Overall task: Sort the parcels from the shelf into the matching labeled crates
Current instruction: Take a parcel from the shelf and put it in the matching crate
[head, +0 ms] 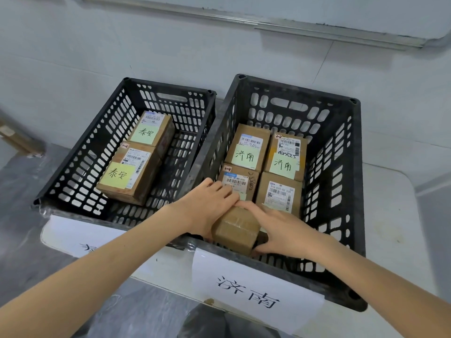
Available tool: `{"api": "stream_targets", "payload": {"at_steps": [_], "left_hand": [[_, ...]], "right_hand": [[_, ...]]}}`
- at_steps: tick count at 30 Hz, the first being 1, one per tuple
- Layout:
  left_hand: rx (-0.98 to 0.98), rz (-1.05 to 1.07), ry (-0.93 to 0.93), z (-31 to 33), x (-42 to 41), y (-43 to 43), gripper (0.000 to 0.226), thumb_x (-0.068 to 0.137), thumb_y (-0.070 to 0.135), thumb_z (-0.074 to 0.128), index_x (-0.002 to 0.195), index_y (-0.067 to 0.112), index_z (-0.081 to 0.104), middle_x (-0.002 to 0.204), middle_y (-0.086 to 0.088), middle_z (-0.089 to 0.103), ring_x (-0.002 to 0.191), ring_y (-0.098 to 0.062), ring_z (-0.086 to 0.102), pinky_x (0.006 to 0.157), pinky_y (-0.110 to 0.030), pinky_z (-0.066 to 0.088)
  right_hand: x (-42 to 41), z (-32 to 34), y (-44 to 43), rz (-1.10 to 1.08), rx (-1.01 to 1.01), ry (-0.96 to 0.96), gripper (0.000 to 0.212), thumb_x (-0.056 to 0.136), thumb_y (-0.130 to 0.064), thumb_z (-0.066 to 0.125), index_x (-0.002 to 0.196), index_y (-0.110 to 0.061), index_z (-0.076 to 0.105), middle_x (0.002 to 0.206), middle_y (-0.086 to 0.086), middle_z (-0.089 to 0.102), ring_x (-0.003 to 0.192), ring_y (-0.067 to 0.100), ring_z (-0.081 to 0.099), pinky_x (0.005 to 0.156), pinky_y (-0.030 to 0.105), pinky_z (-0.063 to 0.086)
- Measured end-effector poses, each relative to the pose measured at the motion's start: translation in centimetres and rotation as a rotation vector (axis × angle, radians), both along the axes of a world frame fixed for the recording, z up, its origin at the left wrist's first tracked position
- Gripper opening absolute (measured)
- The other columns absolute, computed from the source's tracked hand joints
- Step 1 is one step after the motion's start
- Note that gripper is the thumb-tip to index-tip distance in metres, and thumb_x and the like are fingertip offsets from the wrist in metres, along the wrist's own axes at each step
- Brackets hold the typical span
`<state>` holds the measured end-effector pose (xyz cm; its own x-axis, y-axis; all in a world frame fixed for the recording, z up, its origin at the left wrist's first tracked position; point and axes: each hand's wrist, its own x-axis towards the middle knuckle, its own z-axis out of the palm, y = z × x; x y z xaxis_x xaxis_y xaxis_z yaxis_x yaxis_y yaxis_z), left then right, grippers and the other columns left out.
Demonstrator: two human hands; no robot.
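Both hands reach into the right black crate [346, 181], which carries a white paper label [256, 289] on its front. They hold one brown cardboard parcel [235, 228] at the crate's near wall. My left hand [210, 203] lies along the parcel's left side and top. Fingers of my right hand [275, 228] curl around its right side. Several more parcels with green notes [246, 154] lie behind it in the same crate. The left black crate [80, 167] holds two parcels with green notes [118, 174].
Both crates stand side by side on a white and grey surface [390, 240] against a pale wall [219, 50]. A brown box edge [17, 137] shows at the far left. A dark shape [214, 323] lies below the right crate's label.
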<state>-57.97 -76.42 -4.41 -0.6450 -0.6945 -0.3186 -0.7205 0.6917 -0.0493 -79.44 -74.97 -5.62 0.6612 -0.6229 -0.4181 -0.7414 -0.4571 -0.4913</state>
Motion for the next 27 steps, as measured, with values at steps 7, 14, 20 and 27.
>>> {"api": "stream_targets", "payload": {"at_steps": [7,14,20,27], "left_hand": [[0.188,0.045,-0.081,-0.3,0.4,-0.9,0.090,0.066,0.059,0.079,0.136,0.023,0.035,0.135,0.002,0.047,0.120,-0.019,0.042,0.101,-0.037,0.023],[0.160,0.023,-0.134,-0.4,0.1,-0.8,0.070,0.077,0.048,0.076,0.134,0.024,0.043,0.130,0.002,0.056,0.115,-0.020,0.052,0.100,-0.036,0.027],[0.132,0.017,-0.170,-0.4,-0.3,-1.0,0.065,0.079,0.051,0.073,0.129,0.020,0.047,0.125,0.001,0.061,0.109,-0.019,0.058,0.100,-0.035,0.029],[-0.129,-0.029,-0.108,0.5,0.9,0.4,0.055,0.093,0.045,0.054,0.138,0.014,0.046,0.142,-0.006,0.050,0.138,-0.025,0.037,0.120,-0.046,0.009]], "right_hand": [[-0.1,-1.7,-0.9,-0.028,0.176,-0.090,0.088,0.092,-0.022,0.070,0.146,-0.053,0.008,0.137,-0.002,0.054,0.110,0.014,0.054,0.094,0.031,0.046],[0.2,-2.1,-1.3,-0.012,0.251,-0.074,0.087,0.088,-0.031,0.075,0.147,-0.049,0.013,0.138,-0.006,0.047,0.107,0.009,0.046,0.083,0.020,0.037],[0.2,-2.5,-1.8,-0.026,0.282,-0.103,0.081,0.089,-0.036,0.072,0.147,-0.053,0.018,0.139,0.001,0.052,0.113,0.014,0.049,0.098,0.032,0.041],[0.3,-2.5,-1.7,0.109,0.142,-0.067,0.071,0.095,-0.033,0.062,0.151,-0.054,0.023,0.132,-0.001,0.058,0.111,0.009,0.051,0.104,0.033,0.042]]}}
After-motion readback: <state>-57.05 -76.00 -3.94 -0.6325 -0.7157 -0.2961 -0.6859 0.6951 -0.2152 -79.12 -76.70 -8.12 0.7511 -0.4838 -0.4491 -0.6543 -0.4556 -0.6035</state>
